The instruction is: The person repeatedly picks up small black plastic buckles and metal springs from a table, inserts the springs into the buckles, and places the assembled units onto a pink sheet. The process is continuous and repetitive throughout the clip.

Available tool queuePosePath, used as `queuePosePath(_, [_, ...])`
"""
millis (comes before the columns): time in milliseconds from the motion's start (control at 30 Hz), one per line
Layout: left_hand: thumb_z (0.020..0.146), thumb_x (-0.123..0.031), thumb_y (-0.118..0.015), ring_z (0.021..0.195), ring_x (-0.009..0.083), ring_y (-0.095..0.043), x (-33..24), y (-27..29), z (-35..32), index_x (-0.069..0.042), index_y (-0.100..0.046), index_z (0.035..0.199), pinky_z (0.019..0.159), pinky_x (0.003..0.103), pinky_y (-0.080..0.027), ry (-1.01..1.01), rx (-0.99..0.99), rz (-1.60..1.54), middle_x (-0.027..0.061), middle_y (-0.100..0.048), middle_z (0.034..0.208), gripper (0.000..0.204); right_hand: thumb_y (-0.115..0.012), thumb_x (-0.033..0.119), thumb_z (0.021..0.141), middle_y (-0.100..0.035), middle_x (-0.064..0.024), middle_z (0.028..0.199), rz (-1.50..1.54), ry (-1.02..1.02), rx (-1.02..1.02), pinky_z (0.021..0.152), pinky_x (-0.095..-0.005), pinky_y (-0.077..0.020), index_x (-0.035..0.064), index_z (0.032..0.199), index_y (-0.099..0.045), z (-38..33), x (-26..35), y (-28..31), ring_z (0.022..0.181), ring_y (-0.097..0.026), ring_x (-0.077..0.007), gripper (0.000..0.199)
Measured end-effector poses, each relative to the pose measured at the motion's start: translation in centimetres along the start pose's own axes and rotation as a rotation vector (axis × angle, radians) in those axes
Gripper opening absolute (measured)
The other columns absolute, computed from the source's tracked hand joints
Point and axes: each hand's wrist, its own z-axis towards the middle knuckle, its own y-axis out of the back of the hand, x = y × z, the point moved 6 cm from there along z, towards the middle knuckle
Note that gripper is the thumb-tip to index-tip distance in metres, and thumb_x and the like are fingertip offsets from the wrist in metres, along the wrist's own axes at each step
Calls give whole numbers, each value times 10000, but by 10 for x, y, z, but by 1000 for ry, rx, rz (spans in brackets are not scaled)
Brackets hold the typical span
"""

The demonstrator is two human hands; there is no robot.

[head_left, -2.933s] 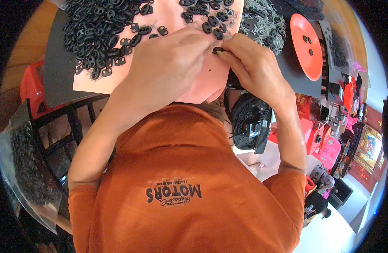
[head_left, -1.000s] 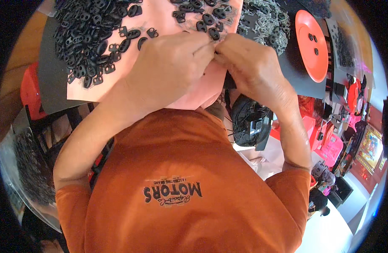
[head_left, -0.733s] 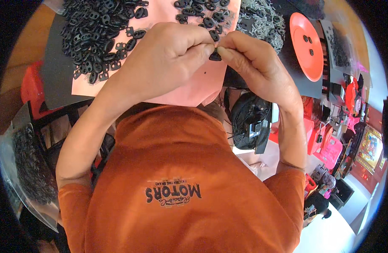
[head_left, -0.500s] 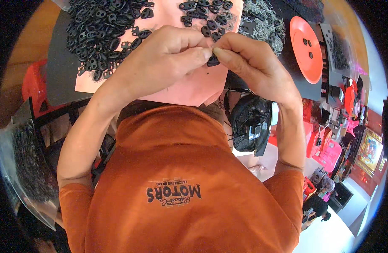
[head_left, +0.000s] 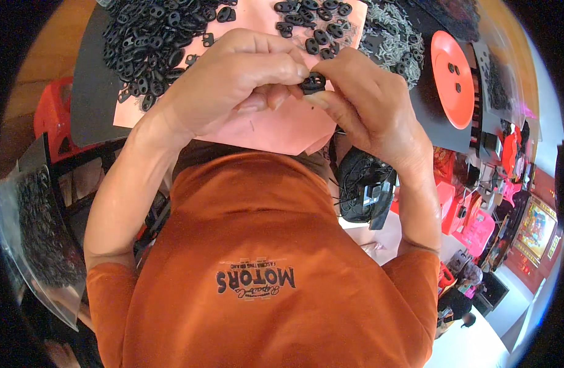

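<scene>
Between my hands, over a pink sheet, is a black oval cord lock with two holes. My right hand pinches it, thumb below and forefinger above. My left hand is closed, fingers curled, its forefinger tip against the left edge of the same cord lock; whether something small is also inside those fingers is hidden. A big heap of black cord lock parts lies to the left. Past my hands, a looser group of black cord locks is spread on the sheet.
Small metal springs are piled right of the sheet. An orange-red plate farther right holds a few black pieces. A black bag hangs below the table edge. Red stool at left; other people are in the right background.
The cord lock, mostly hidden by my fingertips before, now shows plainly. My left thumb has drawn back from the pinch point, and my right thumb has come under the piece. The view has shifted slightly.
</scene>
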Motion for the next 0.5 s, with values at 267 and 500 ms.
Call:
queuePosePath(267, [823, -199, -533, 408, -4, -349, 3, -2, -2, -37, -586, 812, 352, 153, -231, 41, 11, -44, -40, -483, 576, 171, -663, 183, 688, -506, -48, 735, -89, 72, -5, 470, -330, -459, 81, 783, -507, 1, 8, -1, 600, -561, -235, 209])
queuePosePath(500, [831, -200, -544, 486, 5, -382, 1, -1, 0, -36, -590, 795, 414, 158, -267, 19, 71, 41, -67, -462, 597, 174, -657, 166, 697, -503, -39, 707, -99, 114, -83, 456, -312, -448, 87, 765, -506, 1, 14, -3, 559, -554, -210, 183])
